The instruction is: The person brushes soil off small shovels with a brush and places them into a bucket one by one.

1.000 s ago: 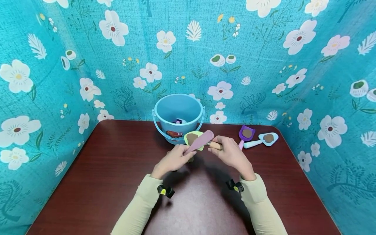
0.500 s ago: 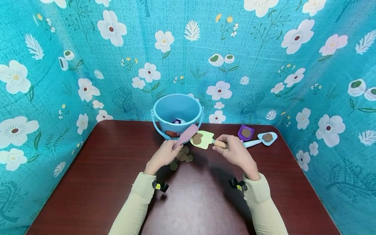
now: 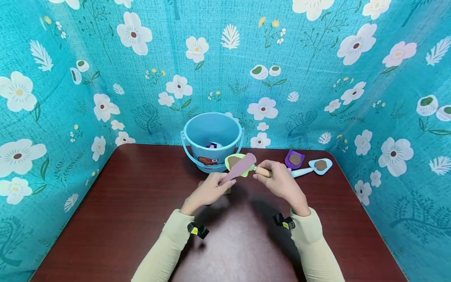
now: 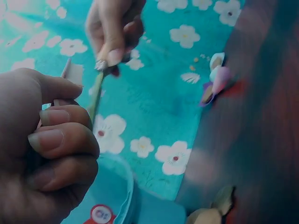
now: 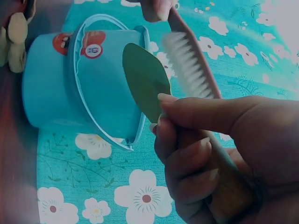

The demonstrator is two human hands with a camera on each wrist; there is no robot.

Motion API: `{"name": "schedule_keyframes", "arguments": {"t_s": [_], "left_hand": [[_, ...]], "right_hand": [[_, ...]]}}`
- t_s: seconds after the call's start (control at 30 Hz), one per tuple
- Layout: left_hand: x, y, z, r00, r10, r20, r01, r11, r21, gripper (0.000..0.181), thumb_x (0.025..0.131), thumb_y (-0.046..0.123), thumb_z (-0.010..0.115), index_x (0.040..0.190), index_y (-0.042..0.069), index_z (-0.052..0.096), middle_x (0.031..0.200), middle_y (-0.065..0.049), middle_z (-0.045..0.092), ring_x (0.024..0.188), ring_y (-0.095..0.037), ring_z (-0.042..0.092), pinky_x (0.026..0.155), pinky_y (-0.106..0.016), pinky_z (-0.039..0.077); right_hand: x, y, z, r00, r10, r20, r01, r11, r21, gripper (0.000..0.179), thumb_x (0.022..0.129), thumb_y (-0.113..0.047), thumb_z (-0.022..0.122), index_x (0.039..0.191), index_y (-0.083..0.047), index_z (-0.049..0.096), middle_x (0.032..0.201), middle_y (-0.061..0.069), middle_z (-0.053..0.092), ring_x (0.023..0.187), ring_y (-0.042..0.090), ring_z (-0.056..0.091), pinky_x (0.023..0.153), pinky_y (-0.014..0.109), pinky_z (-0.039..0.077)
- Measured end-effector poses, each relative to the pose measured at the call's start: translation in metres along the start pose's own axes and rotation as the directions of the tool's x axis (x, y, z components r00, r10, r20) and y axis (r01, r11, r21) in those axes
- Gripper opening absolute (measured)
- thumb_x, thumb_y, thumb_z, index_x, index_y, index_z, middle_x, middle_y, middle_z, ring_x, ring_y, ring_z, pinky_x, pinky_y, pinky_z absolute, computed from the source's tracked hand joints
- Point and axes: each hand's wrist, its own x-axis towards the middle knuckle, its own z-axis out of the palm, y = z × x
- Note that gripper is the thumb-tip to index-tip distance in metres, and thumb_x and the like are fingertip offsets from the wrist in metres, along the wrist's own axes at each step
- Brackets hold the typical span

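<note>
My left hand (image 3: pixel 204 192) grips the handle of a pink brush (image 3: pixel 244 163), its white bristles (image 5: pixel 187 60) facing the blade of a small shovel. My right hand (image 3: pixel 282 183) holds that shovel by its wooden handle (image 3: pixel 263 171), thumb and fingers curled round it. The shovel's yellow-green blade (image 5: pixel 145 77) bears a brown patch on its face in the head view, and the brush partly covers it there. Both tools are held up in front of the blue bucket (image 3: pixel 211 151). In the left wrist view the left hand (image 4: pixel 60 135) has its fingers curled tightly.
Small purple and white things (image 3: pixel 213 145) lie inside the bucket. At the back right rest a purple shovel (image 3: pixel 300 157) and a light blue shovel (image 3: pixel 302 172), each with a brown patch. Brown flat pieces (image 5: pixel 17 35) lie on the dark table (image 3: pixel 116 203) beside the bucket.
The brush has swung left off the blade and then back right over it. The shovel blade has turned slightly and tilts differently; the right hand has hardly moved since half a second ago.
</note>
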Motion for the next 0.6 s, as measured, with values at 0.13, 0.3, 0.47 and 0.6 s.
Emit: {"name": "schedule_keyframes", "arguments": {"t_s": [0.13, 0.3, 0.47, 0.6], "left_hand": [[0.0, 0.002, 0.005, 0.999, -0.027, -0.033, 0.031, 0.993, 0.113, 0.029, 0.105, 0.026, 0.057, 0.081, 0.009, 0.06, 0.064, 0.004, 0.051, 0.054, -0.007, 0.043, 0.048, -0.023, 0.033], [0.0, -0.002, 0.0, 0.995, -0.033, -0.095, 0.05, 0.982, 0.182, 0.029, 0.104, 0.02, 0.057, 0.077, 0.012, 0.054, 0.062, 0.002, 0.048, 0.052, -0.009, 0.044, 0.05, -0.025, 0.036], [0.001, -0.011, -0.004, 0.993, -0.006, -0.114, 0.034, 0.97, 0.243, 0.033, 0.105, 0.022, 0.056, 0.073, 0.013, 0.051, 0.059, 0.005, 0.046, 0.052, -0.008, 0.043, 0.054, -0.024, 0.038], [0.001, -0.017, -0.009, 0.992, -0.012, -0.129, 0.044, 0.969, 0.244, 0.032, 0.104, 0.021, 0.057, 0.073, 0.014, 0.051, 0.059, 0.005, 0.045, 0.051, -0.008, 0.043, 0.052, -0.025, 0.037]], "right_hand": [[0.0, 0.0, -0.001, 1.0, -0.019, -0.002, 0.019, 1.0, 0.018, 0.016, 0.088, -0.017, 0.081, 0.098, -0.009, 0.072, 0.075, 0.0, 0.058, 0.069, 0.018, 0.051, 0.066, 0.036, 0.043], [0.0, 0.0, -0.002, 1.0, -0.021, 0.008, 0.021, 0.999, 0.027, 0.015, 0.088, -0.016, 0.08, 0.097, -0.009, 0.072, 0.077, 0.0, 0.061, 0.071, 0.017, 0.053, 0.068, 0.035, 0.045], [0.0, 0.0, -0.002, 1.0, -0.008, 0.028, 0.007, 1.0, 0.024, 0.016, 0.088, -0.018, 0.081, 0.098, -0.009, 0.072, 0.077, 0.0, 0.061, 0.072, 0.018, 0.054, 0.071, 0.038, 0.042], [-0.001, 0.001, -0.002, 0.999, 0.003, 0.035, -0.004, 1.0, 0.018, 0.016, 0.087, -0.019, 0.081, 0.098, -0.01, 0.072, 0.078, -0.001, 0.062, 0.073, 0.018, 0.054, 0.076, 0.04, 0.039]]}}
